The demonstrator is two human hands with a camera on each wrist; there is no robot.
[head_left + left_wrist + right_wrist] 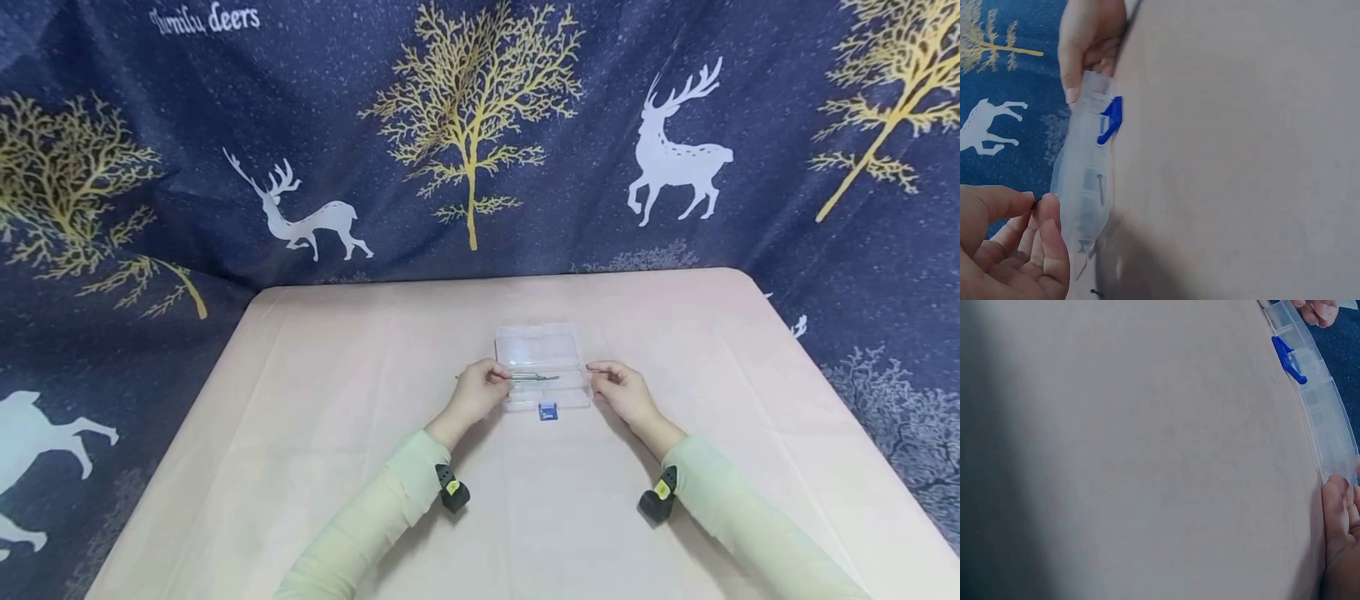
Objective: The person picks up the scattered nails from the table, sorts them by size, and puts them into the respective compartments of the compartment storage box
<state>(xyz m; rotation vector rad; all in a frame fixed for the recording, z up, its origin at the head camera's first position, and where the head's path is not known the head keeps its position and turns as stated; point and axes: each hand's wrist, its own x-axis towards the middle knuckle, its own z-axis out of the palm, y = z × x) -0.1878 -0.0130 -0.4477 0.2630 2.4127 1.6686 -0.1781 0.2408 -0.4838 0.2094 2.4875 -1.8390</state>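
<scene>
A clear plastic box [536, 346] lies on the table, its lid raised at the back and a blue latch [548, 411] at the front. Several thin metal rods [536, 377] show over the box's left half. At the left end, my left hand [478, 392] pinches a slim rod between thumb and forefinger; its dark end [1036, 203] peeks out in the left wrist view. My right hand [624, 398] holds the box's right end, with fingertips [1336, 481] at the edge in the right wrist view.
A pale pink cloth covers the table [570, 517]. Behind it hangs a dark blue curtain [420, 242] with deer and trees printed on it. A small black camera [452, 490] is strapped to the left wrist, another camera [658, 495] to the right.
</scene>
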